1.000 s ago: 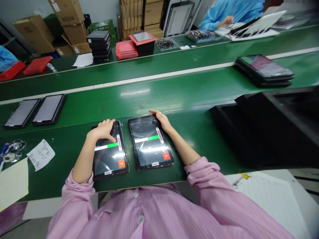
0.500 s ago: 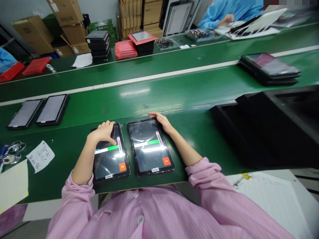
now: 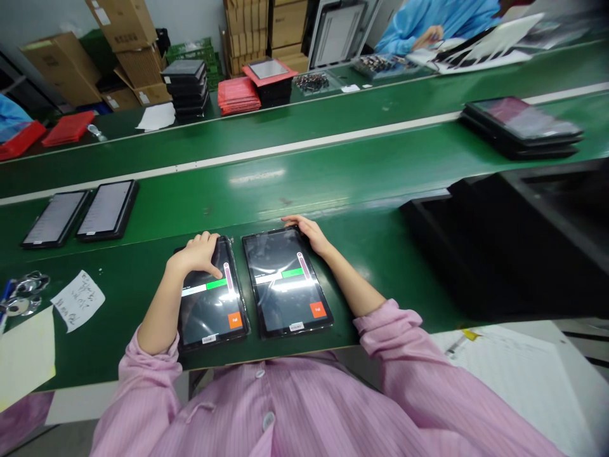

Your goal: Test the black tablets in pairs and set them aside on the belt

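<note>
Two black-framed tablets lie side by side on the green belt, each showing a green-and-white bar, a pink vertical slider and an orange Fail button [image 3: 235, 320]. My left hand [image 3: 196, 254] rests on the left tablet [image 3: 209, 312], its index fingertip touching the screen beside the slider. My right hand [image 3: 309, 233] lies over the top right corner of the right tablet [image 3: 285, 298], with the fingers on its edge. Neither hand grips anything.
Two tablets [image 3: 80, 216] lie on the belt to the left, and a stack of tablets [image 3: 521, 124] sits at the right. A black tray [image 3: 495, 247] stands to my right. A handwritten note [image 3: 78, 300] lies at left. A co-worker's blue sleeve [image 3: 428, 25] shows beyond.
The whole view has drifted slightly, with the far belt and stacks shifting. My left fingertip has slid a little lower on the screen, and my right hand stays on the tablet's corner.
</note>
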